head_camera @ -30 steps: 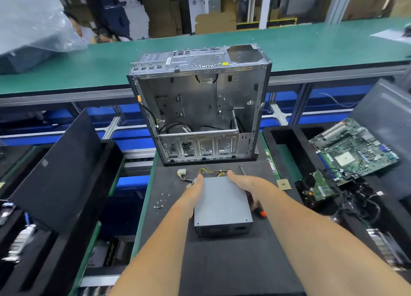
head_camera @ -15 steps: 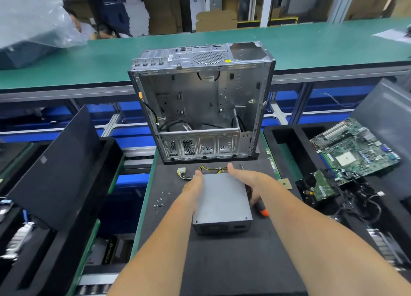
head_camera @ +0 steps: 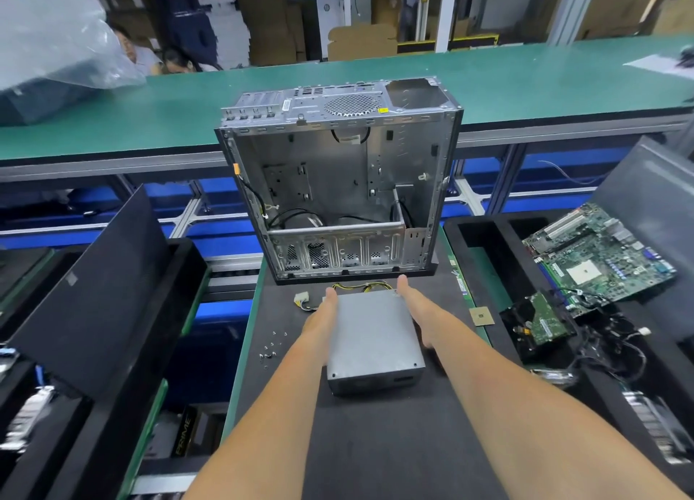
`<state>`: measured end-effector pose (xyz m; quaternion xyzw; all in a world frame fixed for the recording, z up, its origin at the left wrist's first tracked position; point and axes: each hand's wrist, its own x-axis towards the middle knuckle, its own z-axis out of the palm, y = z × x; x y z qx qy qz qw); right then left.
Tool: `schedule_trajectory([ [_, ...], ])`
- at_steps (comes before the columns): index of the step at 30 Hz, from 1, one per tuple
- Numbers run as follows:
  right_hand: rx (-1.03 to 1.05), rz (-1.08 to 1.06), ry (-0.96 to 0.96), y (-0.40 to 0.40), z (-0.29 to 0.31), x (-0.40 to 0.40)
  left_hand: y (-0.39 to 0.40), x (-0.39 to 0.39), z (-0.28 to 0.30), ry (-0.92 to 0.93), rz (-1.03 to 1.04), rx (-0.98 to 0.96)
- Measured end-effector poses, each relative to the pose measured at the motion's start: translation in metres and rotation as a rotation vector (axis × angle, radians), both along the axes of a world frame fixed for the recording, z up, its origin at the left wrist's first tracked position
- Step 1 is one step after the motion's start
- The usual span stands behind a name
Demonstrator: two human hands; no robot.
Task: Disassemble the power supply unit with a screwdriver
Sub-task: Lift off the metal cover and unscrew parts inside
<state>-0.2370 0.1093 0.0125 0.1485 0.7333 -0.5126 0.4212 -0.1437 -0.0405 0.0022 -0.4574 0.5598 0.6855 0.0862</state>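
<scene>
Power supply: the grey metal box (head_camera: pixel 373 336) lay flat on the black mat (head_camera: pixel 375 443) in front of me, just short of the open computer case (head_camera: pixel 338 184), with its yellow and black cables (head_camera: pixel 360 286) trailing off the far end.
Left hand: my left hand (head_camera: pixel 323 321) pressed flat along the box's left side, fingers straight and pointing away from me.
Right hand: my right hand (head_camera: pixel 420 311) lay along the right side, thumb stretched on top near the far corner; the other fingers dropped behind the box, so I could not tell how they were set.
Writing: the only word I could read was "PRIME" on a dark box (head_camera: pixel 184 435) below the mat's left edge; a yellow sticker on the case was too small to read.
Small parts: a white plug (head_camera: pixel 302 297) lay left of the cables, loose screws (head_camera: pixel 271 347) were scattered on the mat, and a square chip (head_camera: pixel 482 316) sat on the green edge at right.
Right tray: a green circuit board (head_camera: pixel 597 255) lay tilted in a black foam tray (head_camera: pixel 477 236), above a tangle of black wires (head_camera: pixel 601 353).
Room: a long green bench (head_camera: pixel 525 75) ran behind the case, with cardboard boxes (head_camera: pixel 360 41) beyond it.
</scene>
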Motion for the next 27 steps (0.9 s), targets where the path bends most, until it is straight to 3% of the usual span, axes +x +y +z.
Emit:
schedule_trajectory([
  [7,0.031,-0.124,-0.028,0.001,0.001,-0.005,-0.007,-0.001,-0.009,0.073,0.163,0.215],
  [19,0.104,-0.099,-0.113,-0.001,0.004,-0.014,-0.015,-0.008,-0.002,-0.041,0.136,0.118],
  [27,0.146,-0.083,-0.091,-0.008,-0.004,-0.028,-0.025,-0.014,0.000,-0.196,-0.001,0.049],
])
